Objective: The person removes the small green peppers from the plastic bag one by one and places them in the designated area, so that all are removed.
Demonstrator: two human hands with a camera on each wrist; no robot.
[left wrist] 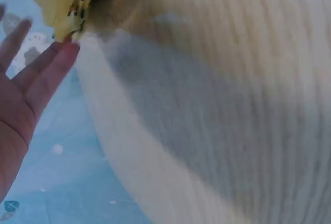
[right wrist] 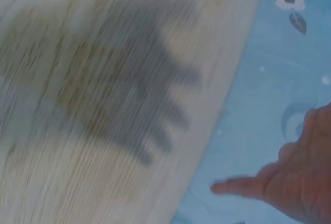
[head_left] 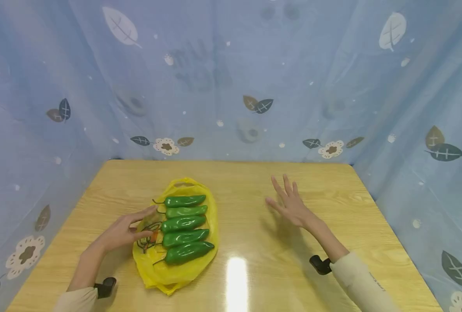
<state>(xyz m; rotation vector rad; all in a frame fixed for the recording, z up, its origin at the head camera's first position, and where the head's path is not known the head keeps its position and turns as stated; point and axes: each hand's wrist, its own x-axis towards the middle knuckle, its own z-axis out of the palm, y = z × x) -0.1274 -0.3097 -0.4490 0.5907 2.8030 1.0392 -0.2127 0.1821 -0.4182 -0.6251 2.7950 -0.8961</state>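
Several green peppers, with thin dark stems pointing left, lie in a row on a flattened yellow plastic bag. At the bag's left edge is my left hand, its fingers extended beside a tangle of dark cords with an orange bit. Those fingers reach the edge of the yellow bag in the left wrist view; whether they touch the cords I cannot tell. Farther right, my right hand hovers over the table with fingers spread, holding nothing. Its thumb sticks out straight in the right wrist view.
The light wooden table has a bright glare spot near its front. A blue curtain with leaf and flower prints hangs along the back and both sides. Black wrist mounts sit on both forearms.
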